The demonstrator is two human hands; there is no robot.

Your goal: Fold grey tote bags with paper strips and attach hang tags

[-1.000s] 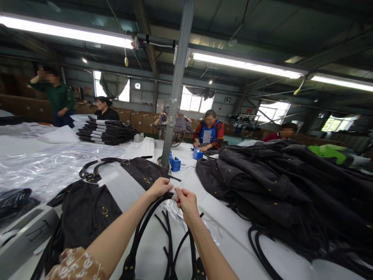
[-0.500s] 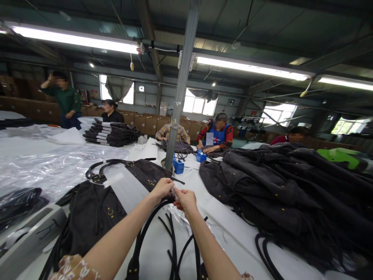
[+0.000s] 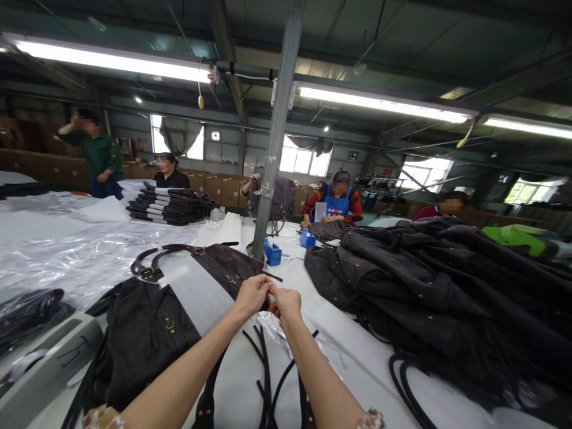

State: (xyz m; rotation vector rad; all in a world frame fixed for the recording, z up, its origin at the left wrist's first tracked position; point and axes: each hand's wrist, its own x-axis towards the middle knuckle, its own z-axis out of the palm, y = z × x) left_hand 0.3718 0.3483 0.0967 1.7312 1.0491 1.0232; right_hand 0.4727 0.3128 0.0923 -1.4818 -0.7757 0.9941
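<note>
My left hand [image 3: 252, 294] and my right hand [image 3: 286, 304] meet fingertip to fingertip above the near bag's handles, both pinched closed. Something small and pale shows between them, too small to name. Below them black straps [image 3: 264, 369] lie on the white table covering, beside a crinkled clear wrapper [image 3: 273, 326]. To the left is a dark bag [image 3: 143, 339] with a brass buckle, and behind it another dark bag [image 3: 227, 265], with a white sheet [image 3: 192, 292] across it.
A large heap of dark bags [image 3: 411, 286] covers the right side. A metal post [image 3: 272, 131] rises past blue tape dispensers [image 3: 272, 253]. Clear plastic [image 3: 98, 250] and a grey dispenser [image 3: 53, 363] are at left. Several people are around the far side; one holds up a bag [image 3: 283, 196].
My hands have drawn slightly closer together, and the black handle under them has dropped lower. Across the table, a person has lifted a dark bag upright.
</note>
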